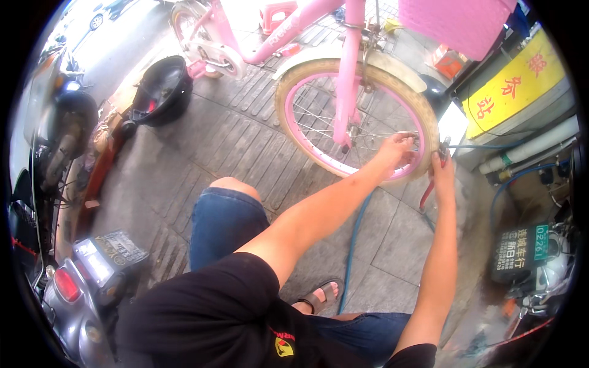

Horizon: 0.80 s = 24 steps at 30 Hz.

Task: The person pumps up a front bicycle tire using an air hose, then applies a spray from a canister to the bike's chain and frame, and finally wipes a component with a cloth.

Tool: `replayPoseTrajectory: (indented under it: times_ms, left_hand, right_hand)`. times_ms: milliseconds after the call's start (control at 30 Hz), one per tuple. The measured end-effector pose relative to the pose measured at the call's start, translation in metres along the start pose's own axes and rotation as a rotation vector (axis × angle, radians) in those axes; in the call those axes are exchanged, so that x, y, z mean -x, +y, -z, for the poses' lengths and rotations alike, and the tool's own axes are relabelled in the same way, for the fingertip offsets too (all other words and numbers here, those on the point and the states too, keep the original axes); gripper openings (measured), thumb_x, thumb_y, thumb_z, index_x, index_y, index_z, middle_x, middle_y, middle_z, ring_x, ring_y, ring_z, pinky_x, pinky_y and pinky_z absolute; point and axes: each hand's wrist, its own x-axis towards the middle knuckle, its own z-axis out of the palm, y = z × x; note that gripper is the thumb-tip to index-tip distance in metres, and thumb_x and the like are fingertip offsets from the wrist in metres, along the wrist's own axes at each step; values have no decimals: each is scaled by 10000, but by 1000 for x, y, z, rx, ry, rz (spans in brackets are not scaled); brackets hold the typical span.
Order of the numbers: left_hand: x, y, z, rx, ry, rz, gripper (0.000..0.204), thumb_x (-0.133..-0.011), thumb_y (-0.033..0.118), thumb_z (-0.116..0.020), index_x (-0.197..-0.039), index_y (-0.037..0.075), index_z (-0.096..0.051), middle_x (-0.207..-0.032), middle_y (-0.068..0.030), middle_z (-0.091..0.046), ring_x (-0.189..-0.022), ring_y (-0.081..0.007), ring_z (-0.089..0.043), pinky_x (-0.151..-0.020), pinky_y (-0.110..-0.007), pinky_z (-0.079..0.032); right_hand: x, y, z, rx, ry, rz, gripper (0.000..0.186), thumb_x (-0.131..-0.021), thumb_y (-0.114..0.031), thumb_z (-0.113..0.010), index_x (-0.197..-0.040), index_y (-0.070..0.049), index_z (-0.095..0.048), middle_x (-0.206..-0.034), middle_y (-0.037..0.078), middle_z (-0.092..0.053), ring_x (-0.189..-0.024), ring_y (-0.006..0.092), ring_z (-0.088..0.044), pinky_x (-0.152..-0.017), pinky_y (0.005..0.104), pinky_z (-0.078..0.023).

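Observation:
A pink bicycle (343,73) stands before me, its front wheel with a tan tyre (291,127) and pink rim upright. My left hand (396,153) is at the right side of that wheel, fingers curled by the rim and spokes; what they pinch is too small to make out. Just right of the tyre, my right hand (442,168) grips a metal-headed air tool (445,145) with a red curved part below. A blue hose (353,242) runs along the paving beneath my arms.
A black basin (161,92) sits at left, beside parked scooters (70,288). A yellow sign board (503,80), white pipes (527,147) and another vehicle (534,270) line the right. A red stool (275,15) and orange box (446,60) stand behind the bicycle on grey paving.

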Motion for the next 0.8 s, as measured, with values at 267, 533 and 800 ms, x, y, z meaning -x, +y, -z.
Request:
replayPoseTrajectory:
  times_ms: [267, 533, 800]
  left_hand:
    - [-1, -2, -1, 39, 24, 86, 265, -956, 225, -543, -1167, 70, -501, -1111, -81, -599, -830, -179, -648, -691, -317, -536]
    - [4, 0, -8, 198, 16, -26, 259, -953, 241, -548, -1139, 68, -499, -1042, -72, -604, -851, -179, -638, -662, -317, -531]
    - [-2, 0, 10, 92, 18, -39, 385, -907, 185, -623, -1236, 76, -456, -1099, -70, -581, -851, -161, -623, -661, -309, -522]
  right_hand:
    - [5, 2, -4, -25, 45, -14, 418, -941, -330, -573, -1254, -75, -466, -661, -51, -472, -508, 29, -389, -437, 185, -291]
    - [3, 8, 1, -25, 54, -38, 547, -930, -341, -591, -1331, -33, -383, -656, -36, -479, -504, 37, -399, -435, 195, -303]
    - [2, 6, -10, 35, 73, -74, 588, -929, -331, -589, -1380, -32, -359, -703, -25, -505, -529, 42, -411, -450, 195, -313]
